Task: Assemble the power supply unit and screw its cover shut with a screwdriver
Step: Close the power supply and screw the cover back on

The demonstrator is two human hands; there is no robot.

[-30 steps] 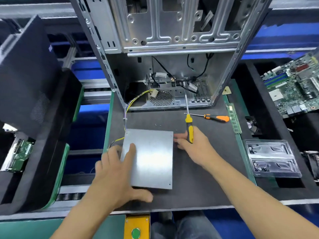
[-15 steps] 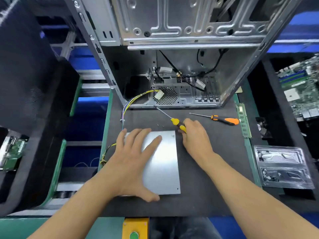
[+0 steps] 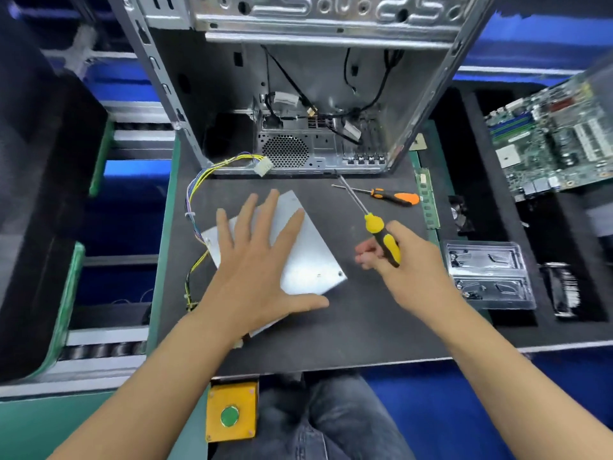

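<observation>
Nearest the person, the left hand [image 3: 255, 277] is lying flat with fingers spread wide on the power supply unit [image 3: 298, 254], pressing its silver cover, which is sitting skewed on the dark mat [image 3: 365, 327]. Just right of the unit, the right hand [image 3: 408, 263] is curling around the yellow screwdriver [image 3: 381, 234], its tip angling away in the air. Beyond it an orange screwdriver [image 3: 391, 195] is lying on the mat, and farthest from the unit the open computer case [image 3: 315, 94] is standing

No text, label, brand, number or sign is legible on anything here.
</observation>
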